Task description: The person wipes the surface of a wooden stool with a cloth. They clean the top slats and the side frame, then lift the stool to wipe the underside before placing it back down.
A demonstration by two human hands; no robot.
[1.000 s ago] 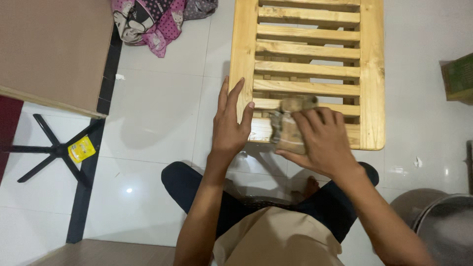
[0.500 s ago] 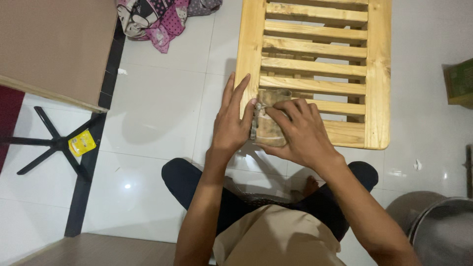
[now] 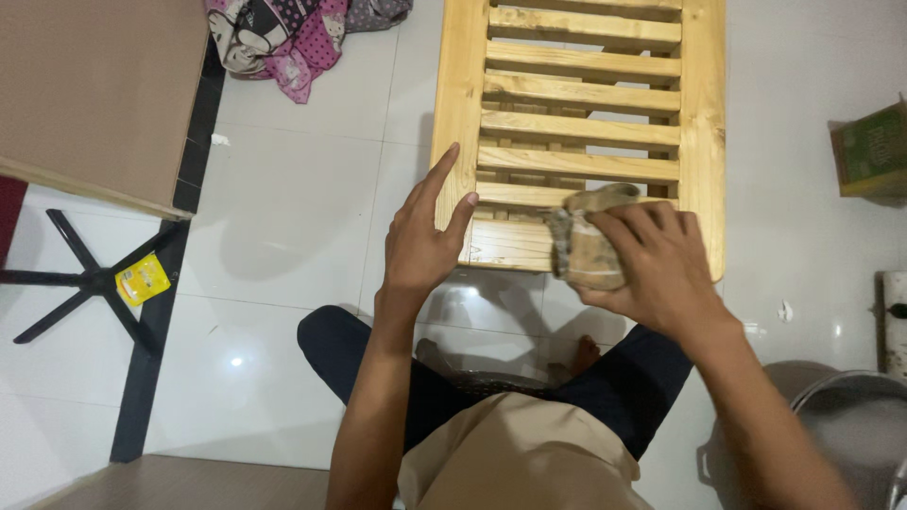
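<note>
sanding block [image 3: 588, 247] gripped in right hand [image 3: 652, 269] on slatted wooden frame [image 3: 576, 132]; left hand [image 3: 420, 241], fingers spread, at nine o'clock.

Bare forearms, no sleeves showing, no watch or rings on either the left hand [image 3: 419, 244] or right hand [image 3: 661, 267]. Tan shirt [image 3: 515, 453], dark navy trousers [image 3: 378, 364], barefoot.

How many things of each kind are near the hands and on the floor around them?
Slatted wooden rack: 1
Folded brown pad in right hand: 1
Hands, left and right: 2
Yellow packet: 1
Green box: 1
Pink cloth heap: 1
Total: 7
</note>
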